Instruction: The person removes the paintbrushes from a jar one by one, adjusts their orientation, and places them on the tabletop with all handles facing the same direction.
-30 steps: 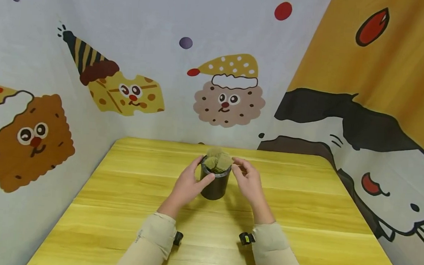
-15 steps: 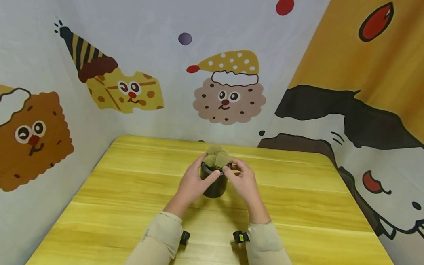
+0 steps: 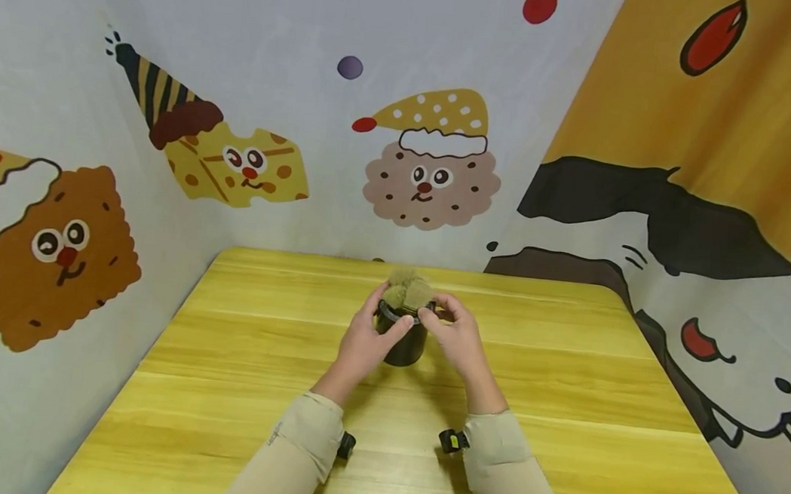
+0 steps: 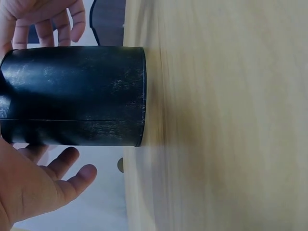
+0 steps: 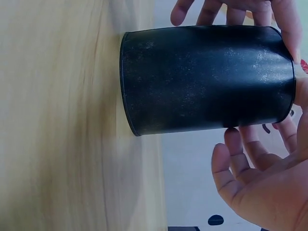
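A black cylindrical pot (image 3: 404,351) stands upright on the table, and several fuzzy olive-tan rounded tufts (image 3: 411,293) bunch above its rim. My left hand (image 3: 362,341) holds the pot's upper left side, thumb across the near rim and fingers round the far side. My right hand (image 3: 454,334) grips the rim at the upper right, its thumb close to the left thumb. In the left wrist view the dark, scuffed wall of the pot shows a straight seam. In the right wrist view, the lower fingers of my right hand (image 5: 269,180) curl loosely beside the wall.
The table (image 3: 222,418) has a yellow wood-grain top. Behind and beside it hangs a pale curtain (image 3: 280,28) printed with cartoon biscuits, cheese and a cat. Small black wrist cameras sit at both beige cuffs.
My right hand has moved left onto the pot's rim, its thumb now at the near edge. The left hand keeps its hold, and the pot stays in about the same place.
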The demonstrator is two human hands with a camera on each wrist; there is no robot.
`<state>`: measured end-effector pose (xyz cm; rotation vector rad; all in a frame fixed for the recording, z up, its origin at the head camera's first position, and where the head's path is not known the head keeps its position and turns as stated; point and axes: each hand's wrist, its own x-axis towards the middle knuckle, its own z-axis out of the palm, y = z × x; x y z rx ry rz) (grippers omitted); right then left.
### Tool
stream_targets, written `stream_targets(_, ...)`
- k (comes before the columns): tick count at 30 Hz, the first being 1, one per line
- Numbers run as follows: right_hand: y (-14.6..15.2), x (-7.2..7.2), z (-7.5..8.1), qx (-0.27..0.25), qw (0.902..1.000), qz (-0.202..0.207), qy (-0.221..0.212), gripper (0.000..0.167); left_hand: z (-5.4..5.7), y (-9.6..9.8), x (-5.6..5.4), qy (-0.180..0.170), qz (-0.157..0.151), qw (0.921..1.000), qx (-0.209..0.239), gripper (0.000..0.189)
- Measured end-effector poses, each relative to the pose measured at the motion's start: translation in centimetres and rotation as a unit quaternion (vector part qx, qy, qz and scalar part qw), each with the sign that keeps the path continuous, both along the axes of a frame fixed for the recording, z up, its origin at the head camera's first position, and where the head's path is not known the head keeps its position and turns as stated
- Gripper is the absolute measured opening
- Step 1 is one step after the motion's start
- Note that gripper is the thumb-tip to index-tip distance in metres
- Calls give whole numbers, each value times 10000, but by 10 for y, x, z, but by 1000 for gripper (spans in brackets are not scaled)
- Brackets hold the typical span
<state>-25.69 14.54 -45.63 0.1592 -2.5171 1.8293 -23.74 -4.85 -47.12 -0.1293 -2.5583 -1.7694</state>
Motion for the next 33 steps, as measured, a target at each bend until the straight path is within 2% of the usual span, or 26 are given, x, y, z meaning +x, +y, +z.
stream_targets(8,2,1,-2,47,9997,161,-174,57,-2,0,2,-21,-3,10000,87,82)
stream_targets(23,3,0,-1,103,9997,223,-70,49,-1,0,-1,-44,-8,9999,94,82)
stream_targets(33,2,0,-1,97,9996,170,-180,51,-3,0,-1,-1,9,10000,92,82)
